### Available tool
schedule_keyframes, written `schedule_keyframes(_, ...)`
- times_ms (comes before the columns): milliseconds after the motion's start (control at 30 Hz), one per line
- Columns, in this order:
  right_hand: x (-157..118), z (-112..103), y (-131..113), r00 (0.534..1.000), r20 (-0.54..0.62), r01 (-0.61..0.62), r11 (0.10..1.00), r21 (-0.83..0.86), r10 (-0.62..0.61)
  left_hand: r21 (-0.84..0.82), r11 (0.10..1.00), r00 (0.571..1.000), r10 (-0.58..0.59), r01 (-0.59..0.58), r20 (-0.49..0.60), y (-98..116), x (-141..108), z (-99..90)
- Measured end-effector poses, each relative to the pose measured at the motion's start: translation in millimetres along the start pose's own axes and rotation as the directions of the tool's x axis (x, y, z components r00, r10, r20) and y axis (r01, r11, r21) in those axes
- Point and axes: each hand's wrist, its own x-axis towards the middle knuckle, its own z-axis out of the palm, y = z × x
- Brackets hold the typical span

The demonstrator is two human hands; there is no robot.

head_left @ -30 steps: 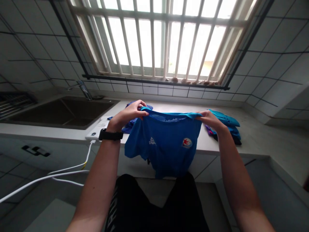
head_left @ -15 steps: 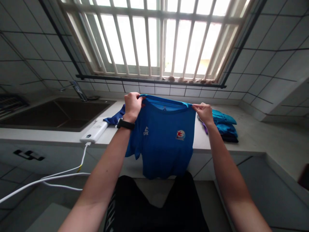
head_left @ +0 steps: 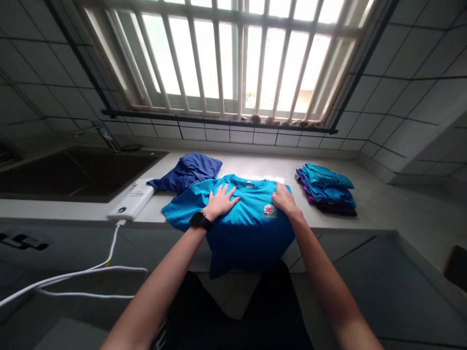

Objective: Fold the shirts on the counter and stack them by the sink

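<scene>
A blue T-shirt [head_left: 248, 233] lies front side up on the counter, its lower part hanging over the front edge. Its collar faces the window, and a round badge shows on the chest. My left hand [head_left: 222, 201] rests flat on the chest near the collar, fingers spread, with a dark watch on the wrist. At the shoulder on the other side, my right hand [head_left: 283, 198] has its fingers curled closed on the fabric; the fingertips are partly hidden.
A dark blue bundle of cloth [head_left: 193, 167] lies behind the shirt. Folded clothes [head_left: 326, 187] are stacked to the right. On the left are a white power strip [head_left: 133, 201] with a cable [head_left: 115, 238], a dark sink [head_left: 83, 170] and a tap [head_left: 105, 136]. A barred window stands behind.
The T-shirt, held up by both hands before, has come down onto the counter. My left hand has let go of the collar area and flattened on the chest; my right hand has lowered with the shoulder.
</scene>
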Motion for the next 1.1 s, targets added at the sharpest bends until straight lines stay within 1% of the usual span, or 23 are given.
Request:
schedule_keyframes(100,5.3,-19.3,29.8,0.981,-0.067,-0.184,0.983,-0.008,0.183,0.082,0.997,0.999,-0.008,0.011,-0.041,-0.4,-3.9,10.6)
schedule_keyframes(133,9.1,-26.9,38.4,0.975,-0.047,-0.219,0.976,0.005,0.219,0.089,0.996,0.999,-0.009,0.014,-0.047,-0.3,-4.0,11.8)
schedule_keyframes(167,13.0,-33.6,45.3,0.974,0.009,-0.226,0.973,0.04,0.226,0.092,0.996,0.999,-0.01,0.014,-0.053,-0.1,-3.8,12.3)
schedule_keyframes(200,16.6,-38.7,49.9,0.975,0.088,-0.212,0.972,0.098,0.204,0.092,0.996,0.998,-0.01,0.015,-0.06,0.0,-3.4,12.4)
schedule_keyframes(267,21.8,-44.3,52.4,0.967,0.229,-0.168,0.954,0.247,0.111,0.091,0.996,0.998,-0.01,0.016,-0.069,0.1,-2.5,12.0)
schedule_keyframes(300,23.1,-45.7,50.6,0.966,0.25,-0.146,0.935,0.325,0.064,0.09,0.996,0.998,-0.012,0.018,-0.067,0.1,-2.0,11.7)
schedule_keyframes(367,24.0,-49.2,44.2,0.978,0.21,-0.115,0.892,0.437,0.024,0.088,0.996,0.998,-0.018,0.023,-0.055,-0.2,-1.2,11.3)
schedule_keyframes(433,23.4,-58.1,38.2,0.983,0.18,-0.125,0.862,0.491,0.041,0.086,0.996,0.999,-0.021,0.025,-0.047,-0.5,-0.6,11.2)
schedule_keyframes(500,22.8,-73.6,36.0,0.971,0.237,-0.159,0.856,0.491,0.044,0.08,0.997,0.998,-0.016,0.02,-0.053,-0.9,-0.5,11.4)
schedule_keyframes(533,22.6,-82.8,36.8,0.956,0.292,-0.161,0.856,0.492,0.012,0.076,0.997,0.998,-0.01,0.014,-0.06,-1.1,-0.5,11.6)
schedule_keyframes(600,22.4,-100.2,41.0,0.917,0.379,-0.116,0.825,0.553,-0.125,0.069,0.998,0.997,-0.006,0.011,-0.071,-1.5,-0.6,11.9)
schedule_keyframes(633,22.0,-106.3,43.9,0.898,0.389,-0.081,0.791,0.607,-0.206,0.068,0.998,0.997,-0.006,0.011,-0.073,-1.7,-0.7,12.1)
schedule_keyframes(667,21.3,-109.7,46.8,0.895,0.356,-0.04,0.748,0.663,-0.268,0.067,0.998,0.997,-0.008,0.013,-0.072,-1.9,-0.6,12.2)
schedule_keyframes(700,20.1,-110.0,49.6,0.909,0.292,0.004,0.708,0.706,-0.296,0.066,0.998,0.998,-0.01,0.015,-0.068,-1.9,-0.5,12.2)
schedule_keyframes(733,18.5,-107.0,52.1,0.929,0.223,0.044,0.686,0.726,-0.296,0.066,0.998,0.998,-0.012,0.016,-0.066,-1.9,-0.3,12.1)
schedule_keyframes(767,16.4,-101.3,54.2,0.945,0.171,0.072,0.688,0.722,-0.279,0.066,0.998,0.998,-0.012,0.017,-0.066,-1.7,-0.1,12.0)
schedule_keyframes(800,13.9,-93.6,56.1,0.956,0.149,0.081,0.714,0.696,-0.254,0.066,0.998,0.998,-0.013,0.018,-0.065,-1.4,0.2,11.8)
schedule_keyframes(833,11.2,-85.0,57.9,0.963,0.154,0.071,0.76,0.646,-0.22,0.065,0.998,0.998,-0.016,0.02,-0.066,-1.0,0.4,11.7)
schedule_keyframes(900,5.1,-68.8,61.5,0.978,0.181,0.006,0.875,0.484,-0.106,0.063,0.997,0.997,-0.03,0.034,-0.065,0.1,0.5,11.9)
schedule_keyframes(967,-1.5,-58.4,65.4,0.982,0.186,-0.055,0.943,0.328,-0.007,0.061,0.997,0.996,-0.046,0.051,-0.07,0.9,-0.4,12.6)
schedule_keyframes(1000,-5.1,-55.6,67.1,0.977,0.212,-0.06,0.955,0.292,-0.003,0.061,0.997,0.996,-0.052,0.057,-0.076,1.3,-1.1,13.1)
schedule_keyframes(1033,-8.6,-54.0,68.4,0.963,0.269,-0.046,0.957,0.288,-0.034,0.063,0.996,0.995,-0.054,0.059,-0.083,1.7,-2.0,13.4)
schedule_keyframes(1100,-15.0,-52.1,69.0,0.901,0.407,0.002,0.94,0.343,-0.15,0.074,0.995,0.993,-0.06,0.067,-0.098,4.2,-4.1,13.0)
